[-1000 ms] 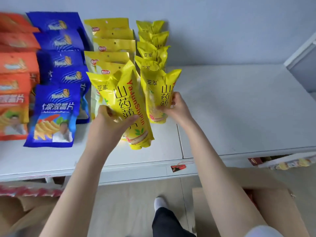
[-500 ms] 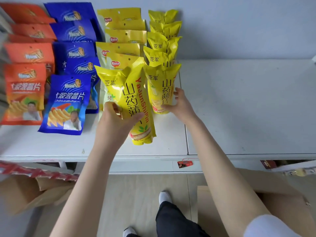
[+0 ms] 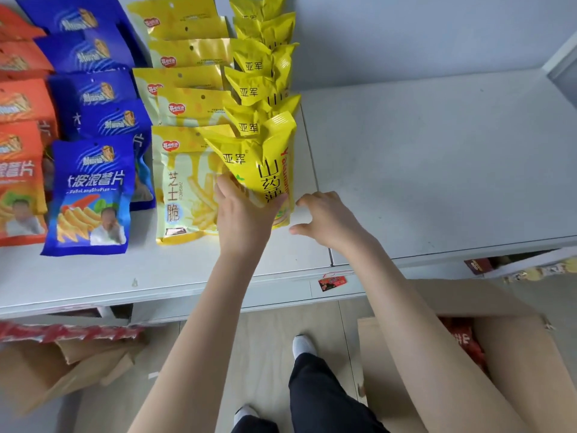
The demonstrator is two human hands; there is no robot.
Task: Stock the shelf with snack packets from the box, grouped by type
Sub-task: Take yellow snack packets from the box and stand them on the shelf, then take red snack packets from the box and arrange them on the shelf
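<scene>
A bright yellow snack packet (image 3: 265, 160) stands at the front of a row of the same yellow packets (image 3: 262, 67) on the white shelf (image 3: 437, 157). My left hand (image 3: 243, 214) grips its lower part, thumb across the front. My right hand (image 3: 327, 217) hovers just right of the packet with fingers loosely spread, holding nothing. To the left lie columns of pale yellow packets (image 3: 184, 189), blue packets (image 3: 90, 195) and orange packets (image 3: 18, 179). The cardboard box (image 3: 512, 354) sits on the floor at lower right, red packets showing inside.
An opened cardboard box with red tape (image 3: 62, 348) lies on the floor at lower left. A red price tag (image 3: 332, 281) hangs on the shelf's front edge. The right half of the shelf is bare. My feet (image 3: 303, 345) stand between the boxes.
My left hand has carried its yellow packet right, to the front of the yellow row. My right hand has let go of the packet it held and drawn back, open.
</scene>
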